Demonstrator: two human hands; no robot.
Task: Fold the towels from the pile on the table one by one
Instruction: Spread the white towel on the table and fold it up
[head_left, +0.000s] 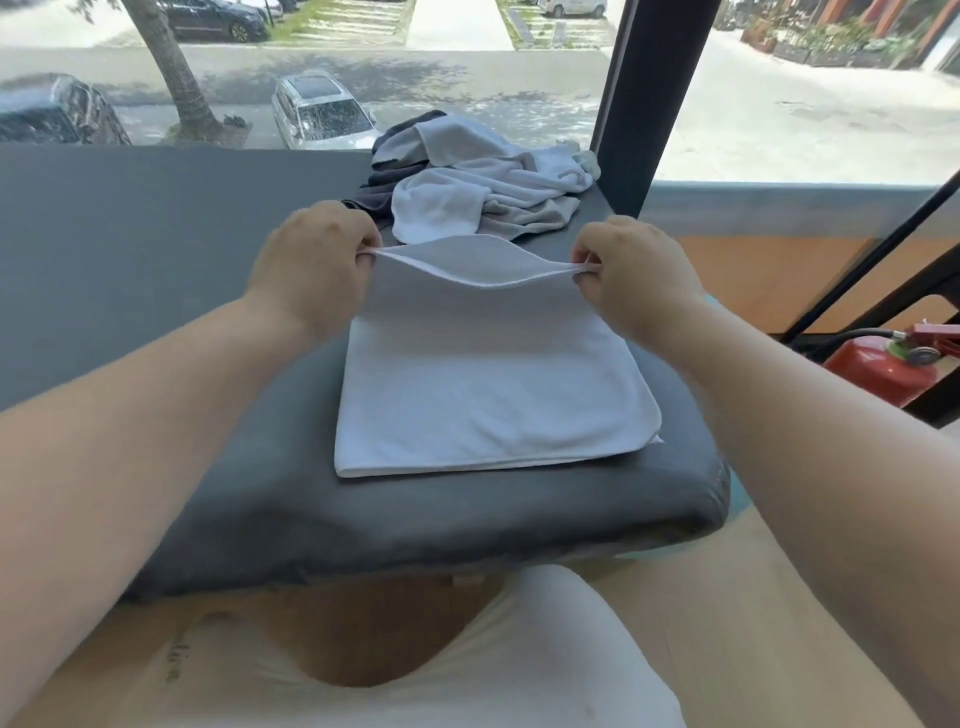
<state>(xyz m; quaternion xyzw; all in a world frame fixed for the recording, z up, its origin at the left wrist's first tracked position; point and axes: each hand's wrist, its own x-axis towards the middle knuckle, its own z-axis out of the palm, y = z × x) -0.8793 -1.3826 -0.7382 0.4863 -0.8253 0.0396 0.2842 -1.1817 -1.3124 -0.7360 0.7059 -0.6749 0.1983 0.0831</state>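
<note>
- Head view: your left hand (311, 265) pinches the far-left corner of the white towel (483, 395), its fingers (363, 249) curled tight on the hem.
- Your right hand (634, 270) pinches the towel's far-right corner, with its fingers clamped on the hem in the same way.
- Between your two hands the towel's far edge is lifted and sags in a shallow curve. A second layer arches up just behind it, so a pocket gapes between the two.
- The near part of the towel lies flat and doubled on the grey padded bench (156, 249), and its near edge is close to the bench's front rim.
- The pile (483, 182) sits just beyond the towel's raised edge, with crumpled white and pale grey cloths over darker ones. You cannot tell whether it touches the towel.
- A dark window post (654, 104) stands beyond the towel and to its right, just past the pile.
- A silver car (322, 111) and a tree trunk (171, 67) show through the glass, well beyond the towel and to its left.
- A red fire extinguisher (878, 371) stands to the right of the towel, off the bench and lower.
</note>
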